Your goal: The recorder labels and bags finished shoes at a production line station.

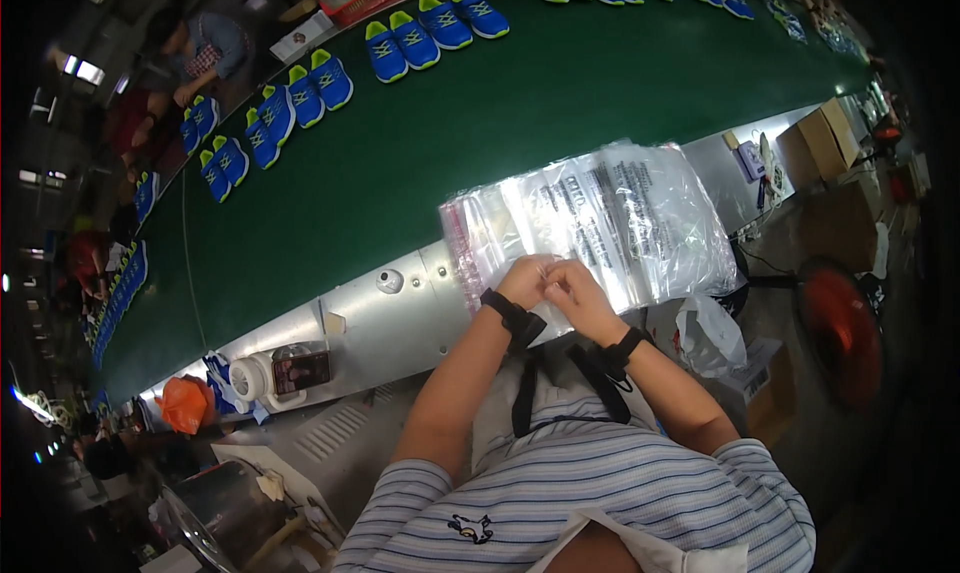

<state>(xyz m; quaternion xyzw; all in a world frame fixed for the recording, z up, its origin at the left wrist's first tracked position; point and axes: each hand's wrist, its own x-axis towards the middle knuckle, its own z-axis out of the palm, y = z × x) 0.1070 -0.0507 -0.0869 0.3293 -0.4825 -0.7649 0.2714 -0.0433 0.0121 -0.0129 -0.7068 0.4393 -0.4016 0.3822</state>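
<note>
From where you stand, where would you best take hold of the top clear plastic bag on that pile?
Probably at the near edge of the top bag, coming from the person's side. That edge overhangs the metal ledge, and both the left hand and right hand already pinch there.

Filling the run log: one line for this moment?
left hand pinching plastic bags edge | right hand pinching same | stack on green belt

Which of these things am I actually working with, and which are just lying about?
In hand:
left hand and right hand on the stack of clear plastic bags

Lying about:
blue shoes on the green belt
tape roll
cardboard box
red fan
</note>
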